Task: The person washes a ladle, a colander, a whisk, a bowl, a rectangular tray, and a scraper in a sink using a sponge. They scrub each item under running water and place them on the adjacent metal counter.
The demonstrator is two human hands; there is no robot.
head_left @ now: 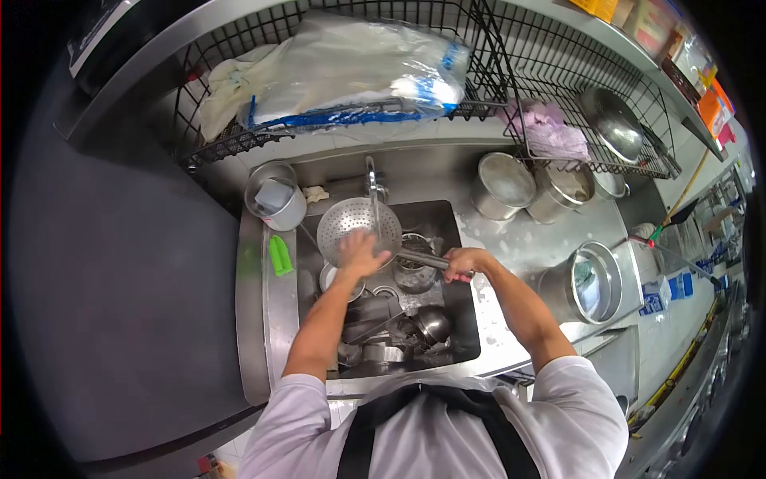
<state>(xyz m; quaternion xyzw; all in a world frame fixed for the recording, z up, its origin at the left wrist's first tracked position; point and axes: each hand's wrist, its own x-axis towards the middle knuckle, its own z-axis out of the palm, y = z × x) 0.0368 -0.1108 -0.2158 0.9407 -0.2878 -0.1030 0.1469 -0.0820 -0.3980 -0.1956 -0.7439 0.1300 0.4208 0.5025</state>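
A large round metal skimmer [339, 227], full of small holes, is held over the sink under the faucet [372, 180]. My right hand [463, 264] grips the end of its long handle, fingers wrapped round it. Flat against the perforated bowl lies my left hand [361, 253], its fingers spread and slightly blurred. Water appears to run from the faucet onto the skimmer. Below, in the sink [467, 319], are a metal pot [415, 275] and a heap of metal bowls and utensils [431, 326], partly hidden by the skimmer and my left arm.
A metal pot [286, 209] and a bright green object [279, 255] sit left of the sink. Several steel pots, including a near one [597, 283], stand on the right counter. Overhead, a wire rack [491, 88] holds plastic bags [359, 68], a pink cloth [550, 132] and a pan [613, 124].
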